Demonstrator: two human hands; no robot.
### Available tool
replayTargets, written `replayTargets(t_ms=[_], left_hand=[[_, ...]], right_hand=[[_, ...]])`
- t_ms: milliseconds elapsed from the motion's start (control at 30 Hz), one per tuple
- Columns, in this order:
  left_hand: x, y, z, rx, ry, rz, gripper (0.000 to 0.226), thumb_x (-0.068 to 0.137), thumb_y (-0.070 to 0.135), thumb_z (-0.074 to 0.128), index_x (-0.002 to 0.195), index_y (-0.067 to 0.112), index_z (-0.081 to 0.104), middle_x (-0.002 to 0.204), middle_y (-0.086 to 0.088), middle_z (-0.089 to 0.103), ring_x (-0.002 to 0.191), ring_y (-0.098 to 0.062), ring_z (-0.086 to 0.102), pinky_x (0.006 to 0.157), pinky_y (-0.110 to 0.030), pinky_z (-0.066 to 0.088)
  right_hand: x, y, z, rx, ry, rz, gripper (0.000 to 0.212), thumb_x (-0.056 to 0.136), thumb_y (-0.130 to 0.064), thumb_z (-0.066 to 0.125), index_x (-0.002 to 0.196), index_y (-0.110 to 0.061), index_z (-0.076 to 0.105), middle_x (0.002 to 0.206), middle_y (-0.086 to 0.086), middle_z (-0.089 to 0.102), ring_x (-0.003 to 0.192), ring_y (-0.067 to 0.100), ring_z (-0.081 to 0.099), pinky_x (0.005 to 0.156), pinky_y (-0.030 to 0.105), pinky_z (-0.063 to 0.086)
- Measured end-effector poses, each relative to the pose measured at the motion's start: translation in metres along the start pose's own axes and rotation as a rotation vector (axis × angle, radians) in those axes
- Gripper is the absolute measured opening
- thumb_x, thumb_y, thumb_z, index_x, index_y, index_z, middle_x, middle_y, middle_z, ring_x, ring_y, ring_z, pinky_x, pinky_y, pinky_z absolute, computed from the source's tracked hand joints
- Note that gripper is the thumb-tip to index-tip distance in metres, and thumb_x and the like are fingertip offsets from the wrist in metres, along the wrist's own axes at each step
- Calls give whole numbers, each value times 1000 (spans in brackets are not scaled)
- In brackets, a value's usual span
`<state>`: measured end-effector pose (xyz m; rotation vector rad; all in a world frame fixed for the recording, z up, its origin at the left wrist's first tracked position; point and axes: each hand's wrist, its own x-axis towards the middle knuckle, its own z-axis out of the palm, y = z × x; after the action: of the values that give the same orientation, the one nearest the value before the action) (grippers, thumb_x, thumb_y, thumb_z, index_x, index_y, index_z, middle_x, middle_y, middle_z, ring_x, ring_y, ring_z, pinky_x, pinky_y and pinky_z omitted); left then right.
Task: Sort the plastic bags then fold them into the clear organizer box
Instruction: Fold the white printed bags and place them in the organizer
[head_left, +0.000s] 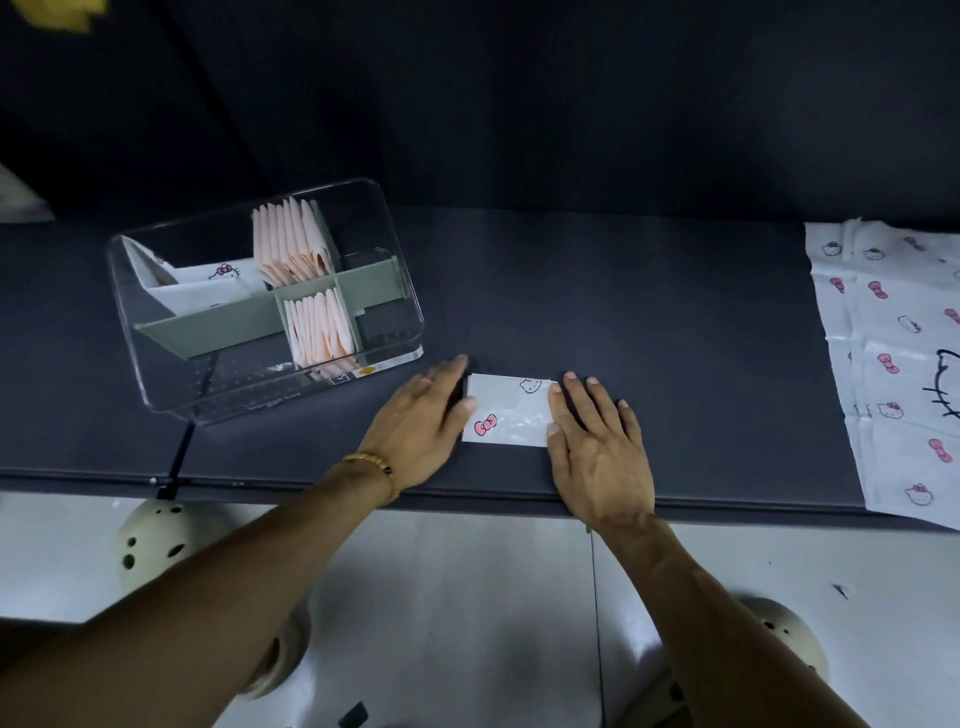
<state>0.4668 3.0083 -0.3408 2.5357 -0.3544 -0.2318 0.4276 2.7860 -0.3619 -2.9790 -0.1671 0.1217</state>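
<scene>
A white plastic bag (506, 410) printed with a cat face and a pink bow lies folded into a small rectangle near the table's front edge. My left hand (421, 426) lies flat at its left edge, thumb touching it. My right hand (597, 447) lies flat over its right edge with straight fingers. The clear organizer box (156, 332) stands to the left, split by grey dividers (228, 325). Folded pink bags (293, 241) stand in its back middle cell, more pink bags (319, 330) in the front one, and folded white printed bags (208, 286) in the back left cell.
Unfolded white bags (893, 364) with the same print lie spread at the table's right end, hanging over the front edge. The dark table top (649, 291) meets a dark wall behind. Pale floor and round stool bases (156, 535) show below the table edge.
</scene>
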Motion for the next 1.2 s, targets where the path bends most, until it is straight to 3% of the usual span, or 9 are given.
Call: replayTargets(t_ms=[200,433,567,633,733,867,1033,1133,1200], left_hand=[[43,37,0,234,-222,-21,58,82,43,67,130,18,47,129,-7,49,121,-26,42,95,-36,40],[47,40,-8,69,-355,-52,27,84,34,67,102,17,57,101,-3,53,100,-24,53,79,-28,40],[26,27,-33,-265,-292,-71,10,89,29,62,88,24,54,87,8,62,79,-11,62,60,-19,43],[14,19,-49,-410,-242,-97,11,87,27,66,84,26,55,81,11,65,72,-5,62,57,-15,44],[0,7,-81,-591,-102,-133,18,82,20,72,81,27,56,78,9,66,68,-2,61,59,-17,46],[-17,-16,-125,-754,84,-174,22,75,10,78,78,23,60,69,11,68,62,0,62,55,-14,47],[-36,-64,-164,-705,319,-248,16,82,19,73,94,14,62,78,4,68,67,4,63,61,-12,48],[-42,-104,-182,-379,470,-319,28,85,22,69,111,22,59,76,6,63,72,-6,60,69,-22,50],[-39,-127,-190,-104,447,-349,46,85,23,66,128,27,50,91,0,60,88,-18,57,78,-37,52]], right_hand=[[-2,3,3,6,4,-12,56,100,-39,13,147,-20,35,156,0,30,146,23,22,117,46,18],[-1,-6,0,218,15,38,49,104,-33,24,149,-14,31,159,0,20,148,16,6,118,34,-2],[7,-34,-26,507,102,98,37,102,-28,36,126,-10,57,150,3,40,143,19,26,118,35,18],[13,-52,-45,672,90,122,31,101,-30,37,104,-13,63,118,-2,60,111,16,53,95,33,42],[25,-83,-75,859,4,119,28,98,-31,43,80,-15,57,76,-5,61,68,8,53,60,25,44],[39,-127,-98,997,-68,44,23,97,-24,50,82,-14,64,73,2,66,53,3,57,48,11,42],[58,-181,-101,1034,-58,37,21,98,-22,50,84,-19,65,75,-4,70,53,10,63,49,24,50],[71,-205,-97,1083,-44,58,18,98,-22,50,88,-21,65,74,-1,71,55,11,63,54,32,54],[78,-217,-93,1107,-27,86,18,98,-21,51,88,-16,65,75,-1,71,54,9,64,56,33,56]])
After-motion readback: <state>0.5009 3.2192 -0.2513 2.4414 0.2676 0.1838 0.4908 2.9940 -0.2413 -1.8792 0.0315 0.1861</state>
